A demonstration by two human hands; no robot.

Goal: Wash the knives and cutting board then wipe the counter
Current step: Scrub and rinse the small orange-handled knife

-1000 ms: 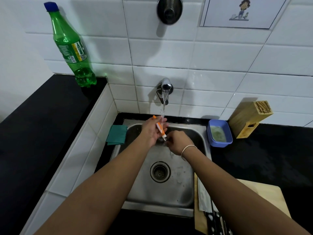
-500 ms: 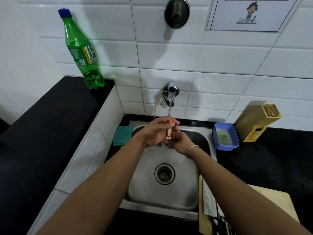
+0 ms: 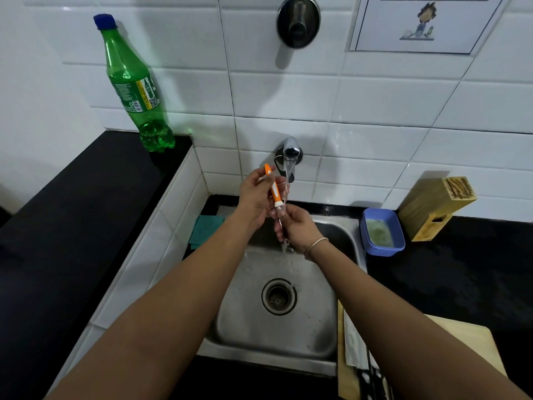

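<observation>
My left hand (image 3: 255, 194) grips the orange-and-white handle of a small knife (image 3: 273, 188), held nearly upright under the running tap (image 3: 290, 153). Just below, my right hand (image 3: 297, 226) curls its fingers round the knife's blade, which is mostly hidden by the fingers and the water stream. Both hands are over the steel sink (image 3: 277, 336). At the lower right the wooden cutting board (image 3: 461, 336) lies on the black counter (image 3: 450, 278), with another knife (image 3: 357, 350) lying on its left edge, partly covered by my right forearm.
A green bottle (image 3: 131, 82) stands at the back left corner. A teal cloth (image 3: 205, 230) lies left of the sink. A blue tub (image 3: 380, 232) and a wooden knife block (image 3: 435, 207) sit at the right by the tiled wall.
The knife has turned from slanted to nearly upright and risen closer to the tap. My right hand has moved up onto the blade. The camera has shifted left and nearer.
</observation>
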